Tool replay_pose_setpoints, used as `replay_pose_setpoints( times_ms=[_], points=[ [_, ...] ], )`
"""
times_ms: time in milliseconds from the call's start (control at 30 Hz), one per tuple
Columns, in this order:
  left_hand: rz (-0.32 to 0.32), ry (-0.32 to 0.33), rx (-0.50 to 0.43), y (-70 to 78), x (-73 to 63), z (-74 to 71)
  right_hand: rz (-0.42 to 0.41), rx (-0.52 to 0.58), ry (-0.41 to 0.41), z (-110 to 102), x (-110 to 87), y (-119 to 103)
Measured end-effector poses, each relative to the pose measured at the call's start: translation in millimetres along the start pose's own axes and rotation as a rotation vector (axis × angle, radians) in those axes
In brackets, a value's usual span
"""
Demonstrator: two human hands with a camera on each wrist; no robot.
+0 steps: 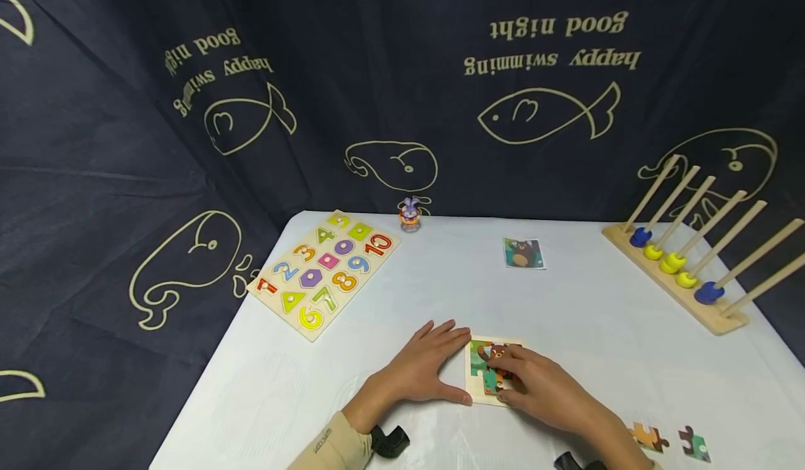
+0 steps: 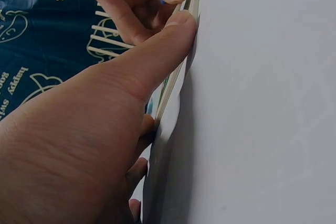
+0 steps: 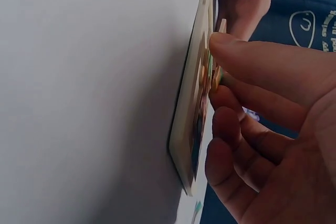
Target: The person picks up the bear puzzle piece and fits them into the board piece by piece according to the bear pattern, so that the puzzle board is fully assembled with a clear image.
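Observation:
A small wooden jigsaw puzzle board [image 1: 476, 386] with a bear picture lies on the white table, partly filled. My left hand [image 1: 421, 369] rests at its left side, fingers extended and spread, with index fingertip and thumb touching the left edge. Over the right part of the board, my right hand [image 1: 544, 390] pinches a puzzle piece [image 3: 217, 80] between thumb and fingers. That piece is tilted close over the board, and the hand covers part of the picture. To the right of the right forearm lie two loose pieces, one orange [image 1: 650, 437] and one green and dark [image 1: 694, 444].
A number-and-shape peg board [image 1: 327, 278] lies at the left. Behind are a small purple rabbit figure [image 1: 410, 213] and a bear picture card [image 1: 525, 253]. At the right stands a wooden rack [image 1: 679, 278] with upright rods and blue and yellow beads. A dark curtain [image 1: 390, 93] hangs behind.

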State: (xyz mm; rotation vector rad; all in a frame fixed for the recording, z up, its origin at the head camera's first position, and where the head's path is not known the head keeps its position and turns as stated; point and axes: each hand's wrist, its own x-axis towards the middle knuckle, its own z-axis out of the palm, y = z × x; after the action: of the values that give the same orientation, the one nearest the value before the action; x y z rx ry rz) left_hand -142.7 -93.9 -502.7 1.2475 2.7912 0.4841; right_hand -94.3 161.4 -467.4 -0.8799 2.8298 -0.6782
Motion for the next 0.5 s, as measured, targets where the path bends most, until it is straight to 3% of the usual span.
replay_pose_setpoints(
  times_ms=[233,500],
  points=[
    [0.001,0.017,0.005,-0.8,0.9,0.2,0.028,0.006,-0.007,2.7,3.7,-6.3],
    [-0.004,-0.004,-0.010,-1.1,0.3,-0.4,-0.008,0.031,-0.026,5.1,9.9,-9.0]
  ],
)
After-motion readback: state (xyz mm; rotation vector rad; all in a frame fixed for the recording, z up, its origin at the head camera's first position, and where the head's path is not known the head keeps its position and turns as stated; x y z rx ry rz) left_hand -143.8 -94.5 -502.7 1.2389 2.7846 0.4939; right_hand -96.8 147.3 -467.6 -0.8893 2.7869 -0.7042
